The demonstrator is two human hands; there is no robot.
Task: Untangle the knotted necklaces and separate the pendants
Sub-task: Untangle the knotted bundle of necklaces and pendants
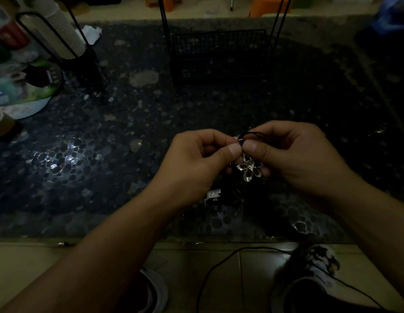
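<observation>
Above the dark speckled table (128,136), my left hand (196,161) and my right hand (293,152) meet thumb to thumb. Both pinch the black necklace cords (251,133) at a knot between the fingertips. A silver flower-shaped pendant (249,168) hangs just under the thumbs, partly against my right fingers. A second small silver piece (213,195) shows below my left hand, near the table; I cannot tell whether it hangs or lies there. How the cords cross inside the pinch is hidden.
A black wire basket (219,55) stands at the back centre between thin black rods. A cup stack in a wire holder (61,35), a round printed tray (27,93) and a tape roll (2,123) crowd the left. A black cable (219,267) lies on the floor by my shoes.
</observation>
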